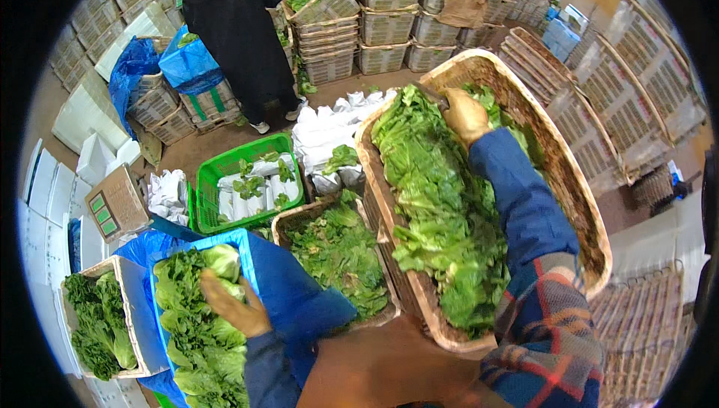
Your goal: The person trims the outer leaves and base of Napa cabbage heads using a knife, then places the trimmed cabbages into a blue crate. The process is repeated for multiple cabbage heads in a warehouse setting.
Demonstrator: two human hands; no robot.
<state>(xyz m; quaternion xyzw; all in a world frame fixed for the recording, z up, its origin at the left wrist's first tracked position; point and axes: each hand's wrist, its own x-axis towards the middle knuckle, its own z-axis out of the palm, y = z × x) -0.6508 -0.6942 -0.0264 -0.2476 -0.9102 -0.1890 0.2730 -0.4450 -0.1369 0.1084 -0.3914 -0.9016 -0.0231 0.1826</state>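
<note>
My left hand [239, 307] lies over the leafy greens [191, 307] in a blue-lined box [245, 245] at the lower left. Its fingers and thumb are spread, touching a pale lettuce head [223, 262] without closing around it. On the right, my right hand [466, 116] is closed at the far end of a large plastic crate [584, 222], with a dark knife [431, 94] in its grip. Long rows of green lettuce [427, 183] fill the crate's left side, just beside that hand. My fingers partly hide the knife's handle.
Between my arms stands a crate of loose leaves [337, 262]. Beyond it are a green basket [205, 205] of white-wrapped bundles and a white-wrapped stack [320, 138]. A scale display [115, 205] rises at left. A person in black [236, 31] stands among stacked crates [390, 23].
</note>
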